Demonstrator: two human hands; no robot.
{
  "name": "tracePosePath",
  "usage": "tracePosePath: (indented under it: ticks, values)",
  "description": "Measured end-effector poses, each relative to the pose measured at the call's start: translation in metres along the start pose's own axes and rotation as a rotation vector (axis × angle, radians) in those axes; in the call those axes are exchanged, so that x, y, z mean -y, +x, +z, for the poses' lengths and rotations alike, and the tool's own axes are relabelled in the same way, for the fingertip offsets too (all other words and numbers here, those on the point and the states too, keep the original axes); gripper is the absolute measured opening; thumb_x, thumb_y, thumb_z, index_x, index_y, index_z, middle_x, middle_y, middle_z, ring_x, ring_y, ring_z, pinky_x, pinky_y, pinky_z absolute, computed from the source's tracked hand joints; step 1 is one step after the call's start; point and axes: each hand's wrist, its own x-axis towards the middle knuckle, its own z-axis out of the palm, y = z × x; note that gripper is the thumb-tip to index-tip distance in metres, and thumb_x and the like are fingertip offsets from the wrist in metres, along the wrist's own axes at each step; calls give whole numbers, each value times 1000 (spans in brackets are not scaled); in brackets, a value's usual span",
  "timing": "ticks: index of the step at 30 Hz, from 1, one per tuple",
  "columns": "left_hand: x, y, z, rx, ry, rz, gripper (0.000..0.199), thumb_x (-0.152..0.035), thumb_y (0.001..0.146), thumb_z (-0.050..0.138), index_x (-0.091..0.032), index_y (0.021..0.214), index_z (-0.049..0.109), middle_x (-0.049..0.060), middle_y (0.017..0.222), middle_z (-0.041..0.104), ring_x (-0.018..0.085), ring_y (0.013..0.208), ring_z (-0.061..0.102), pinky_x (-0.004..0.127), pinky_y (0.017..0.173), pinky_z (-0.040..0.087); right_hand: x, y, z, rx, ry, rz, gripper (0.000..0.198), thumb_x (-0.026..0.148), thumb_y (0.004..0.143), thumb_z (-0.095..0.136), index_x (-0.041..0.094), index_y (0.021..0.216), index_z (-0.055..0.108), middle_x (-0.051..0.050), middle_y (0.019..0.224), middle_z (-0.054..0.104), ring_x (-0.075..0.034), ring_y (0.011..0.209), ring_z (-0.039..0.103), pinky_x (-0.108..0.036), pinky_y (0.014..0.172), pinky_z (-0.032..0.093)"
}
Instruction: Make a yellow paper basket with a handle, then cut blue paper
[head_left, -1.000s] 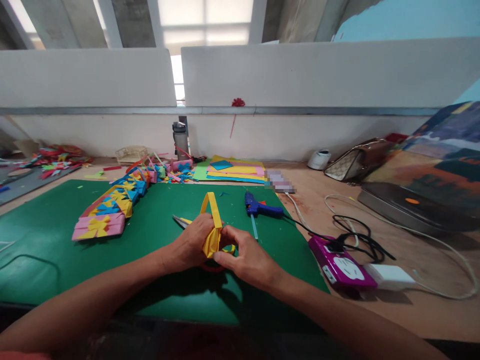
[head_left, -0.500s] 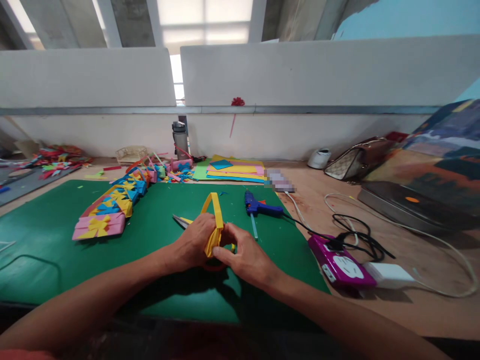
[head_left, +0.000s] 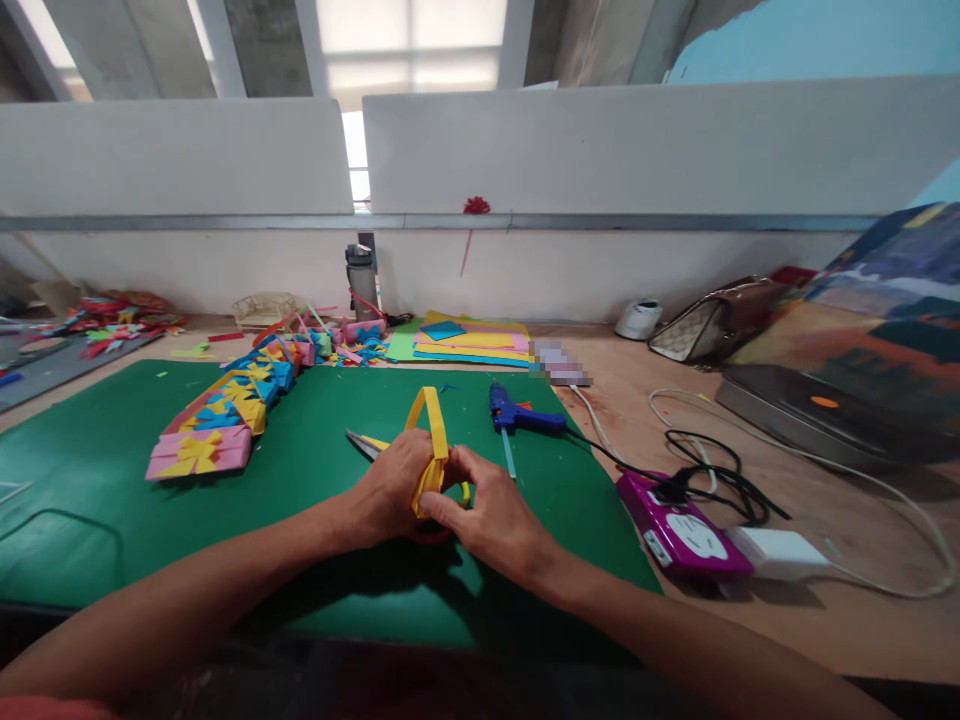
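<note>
Head view: the left hand (head_left: pixel 394 490) is curled nearly closed around a yellow paper piece (head_left: pixel 429 485), its fingertips mostly hidden behind the paper. The right hand (head_left: pixel 491 515) meets it from the right, half closed, with the thumb pressed on the near side of the same piece and the fingers bent behind it. The piece is held up between the two hands, over the near middle of a green mat (head_left: pixel 315 585), and its strip handle (head_left: pixel 435 425) arches above the knuckles.

Just beyond the left hand, a pointed blade (head_left: pixel 363 445) lies on the mat, pointing to the far left. To the right and farther off rests a blue glue gun (head_left: pixel 525 415), its black cord running to a purple power strip (head_left: pixel 686 535) at the near right, off the mat; a white adapter (head_left: pixel 780 553) is joined to the strip.

On the left of the mat, a pink paper box (head_left: pixel 232 455) with a yellow bow (head_left: pixel 197 453) stands at the near end of a row of folded paper pieces (head_left: pixel 255 395). At the far edge lie stacked coloured sheets (head_left: pixel 472 340), with a grey bottle (head_left: pixel 361 290) standing to their left. A handbag (head_left: pixel 705 325) sits at the far right.
</note>
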Motion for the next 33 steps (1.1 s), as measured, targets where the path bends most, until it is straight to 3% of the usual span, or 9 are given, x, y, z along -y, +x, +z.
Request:
tracePosePath:
  ticks: [3,6,10,22,33]
  values:
    - [1,-1,1,-2,-11,-29,32,-31,64,63,-15,89,50,6,80,55,17,69,51,32,62,45,-2,0,1,-13,-11,6,17,24,69,61,17,84,58,-3,84,65,-17,78,56,-30,71,43]
    - [6,-3,7,-46,-85,-89,28,-27,68,59,-15,92,49,5,79,55,16,69,52,31,63,46,-3,1,1,66,147,-51,16,20,73,55,17,89,57,-3,87,64,-16,79,57,-28,71,45]
    - [13,-8,13,-62,-165,-154,28,-27,72,57,-15,96,48,3,79,55,15,68,53,30,63,46,-4,1,0,93,204,-76,11,11,70,53,16,79,56,-1,82,63,-14,75,57,-26,70,45]
    - [11,-8,12,-35,-175,-155,25,-27,71,58,-15,91,51,4,78,56,16,67,54,30,60,47,-5,1,1,101,180,-48,20,10,68,56,15,87,56,-2,85,63,-14,78,57,-27,71,46]
    - [11,-7,11,-54,-107,-118,26,-29,72,57,-14,93,51,4,79,55,15,68,52,30,61,47,-4,1,0,107,178,-52,15,11,69,55,15,83,58,-2,81,64,-14,75,57,-26,70,46]
